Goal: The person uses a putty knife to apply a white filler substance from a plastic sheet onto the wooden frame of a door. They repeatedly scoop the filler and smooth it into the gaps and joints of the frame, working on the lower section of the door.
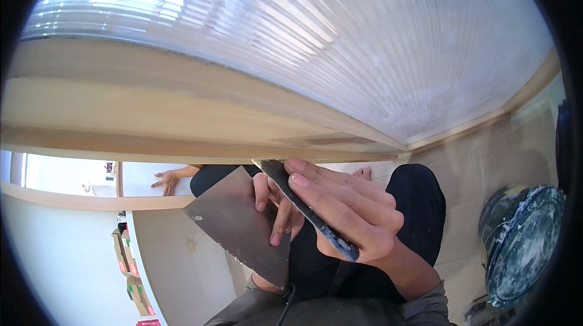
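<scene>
My left hand point(276, 204) is closed on a wide grey putty knife point(237, 223), its fingers against the flat blade. The blade's lower edge looks rough, with whitish specks. In my right hand point(355, 207) is a dark scraper point(310, 213), seen nearly edge-on and smeared with pale residue. Fingers lie along its upper side, and its pale-coated tip is at the lower edge of a light wooden rail point(182, 113). I cannot tell whether the tip touches the wood. The two tools are close together, the scraper partly in front of my left hand.
Above the rail is a ribbed translucent panel point(303, 28). A paint-smeared bucket point(522, 241) stands at the right on the floor point(461, 204). Another person's hand point(167, 183) rests on a pale surface at the left. Cardboard boxes point(136, 292) are at lower left. My dark-trousered knee point(419, 204) is bent nearby.
</scene>
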`<state>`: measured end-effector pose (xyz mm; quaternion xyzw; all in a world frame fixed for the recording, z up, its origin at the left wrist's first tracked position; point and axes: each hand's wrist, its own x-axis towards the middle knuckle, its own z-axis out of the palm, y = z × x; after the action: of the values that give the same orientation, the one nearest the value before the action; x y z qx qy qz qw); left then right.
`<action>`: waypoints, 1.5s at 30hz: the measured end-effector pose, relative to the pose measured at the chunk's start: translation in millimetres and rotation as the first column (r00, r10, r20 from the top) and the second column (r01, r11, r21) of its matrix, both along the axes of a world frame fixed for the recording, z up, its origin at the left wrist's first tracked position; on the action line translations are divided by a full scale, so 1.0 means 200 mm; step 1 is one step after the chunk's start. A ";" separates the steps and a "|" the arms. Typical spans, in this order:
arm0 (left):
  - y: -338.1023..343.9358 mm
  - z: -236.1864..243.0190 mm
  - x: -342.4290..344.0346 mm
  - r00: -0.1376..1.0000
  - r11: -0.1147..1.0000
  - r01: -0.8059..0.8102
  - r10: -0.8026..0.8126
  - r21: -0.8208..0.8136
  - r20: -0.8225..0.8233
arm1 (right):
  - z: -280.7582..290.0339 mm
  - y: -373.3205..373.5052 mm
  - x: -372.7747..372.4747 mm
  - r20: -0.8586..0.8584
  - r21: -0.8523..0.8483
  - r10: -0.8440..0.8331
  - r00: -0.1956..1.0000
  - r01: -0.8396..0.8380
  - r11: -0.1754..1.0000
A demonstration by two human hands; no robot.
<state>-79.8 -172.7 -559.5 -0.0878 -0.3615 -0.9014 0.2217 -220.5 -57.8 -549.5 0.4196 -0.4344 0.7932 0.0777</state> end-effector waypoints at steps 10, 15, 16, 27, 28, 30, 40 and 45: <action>-0.01 0.01 0.03 0.999 0.999 -0.043 0.043 -0.008 -0.015 | 0.07 -0.05 0.05 -0.064 0.022 -0.124 0.990 0.126 0.992; 0.00 0.00 0.03 0.999 0.999 -0.045 0.045 -0.009 -0.024 | 0.08 -0.07 0.09 -0.107 0.033 -0.193 0.975 0.197 0.980; 0.00 0.00 0.03 0.999 0.999 -0.042 0.042 -0.014 -0.025 | 0.07 -0.07 0.11 -0.116 0.033 -0.223 0.968 0.228 0.973; 0.00 -0.02 0.03 0.998 0.998 -0.063 0.064 -0.017 0.010 | 0.04 -0.01 0.04 0.012 0.033 -0.100 0.995 0.100 0.994; -0.01 -0.02 0.03 0.997 0.997 -0.071 0.071 -0.021 0.017 | 0.04 -0.01 0.03 0.020 0.015 -0.078 0.997 0.078 0.997; 0.00 -0.01 0.03 0.996 0.996 -0.088 0.089 -0.024 0.032 | 0.04 -0.02 0.01 0.031 -0.007 -0.042 0.999 0.042 0.999; -0.02 -0.08 0.06 1.000 1.000 -0.005 0.005 0.015 -0.031 | 0.05 -0.03 -0.04 -0.029 -0.068 0.045 0.999 -0.047 0.997; -0.10 -0.08 -0.07 0.948 0.971 0.221 -0.236 -0.090 -0.213 | 0.04 0.01 0.01 0.096 -0.053 0.086 0.992 -0.081 0.995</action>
<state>-93.0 -193.0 -575.3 -0.2363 -0.3508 -0.8933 0.1519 -218.2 -55.5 -541.8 0.3958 -0.4002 0.8259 0.0330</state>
